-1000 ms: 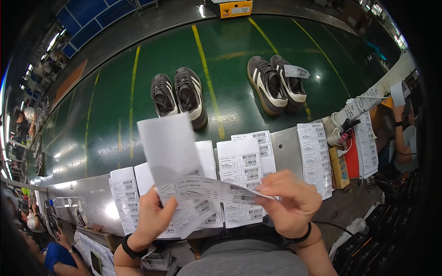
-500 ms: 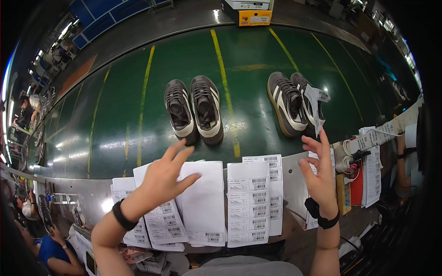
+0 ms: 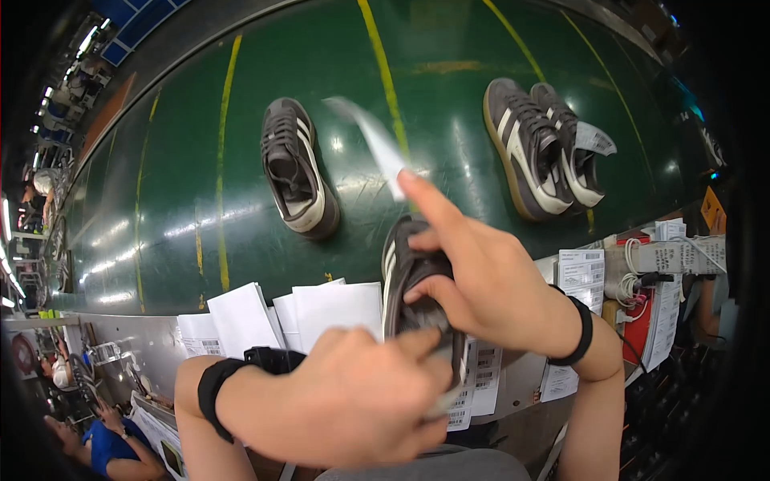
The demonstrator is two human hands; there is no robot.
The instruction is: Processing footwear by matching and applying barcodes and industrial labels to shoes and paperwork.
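Observation:
A dark sneaker (image 3: pixel 411 268) with pale side stripes is held up in front of me, over the label sheets. My right hand (image 3: pixel 493 276) grips it around the collar, thumb in the opening. From that hand's index finger a white paper strip (image 3: pixel 375 146) trails up and away, blurred by motion. My left hand (image 3: pixel 369 401) is closed at the heel end, its fingers partly hidden and smeared. A single matching sneaker (image 3: pixel 293 176) stands on the green conveyor belt to the left. Two more sneakers (image 3: pixel 525 152) stand at the right, the outer one with a paper label (image 3: pixel 594 139) at its opening.
Along the belt's near edge lie blank white sheets (image 3: pixel 337 309) and printed label sheets (image 3: pixel 581 276). At the right are a bundle of white cable (image 3: pixel 630 287) and a red folder (image 3: pixel 638 330). Another person in blue (image 3: pixel 120 441) sits at lower left.
The right sneaker of the left pair has been lifted off the belt and brought toward me. Both hands have come together on it; the right one moved left with the paper strip.

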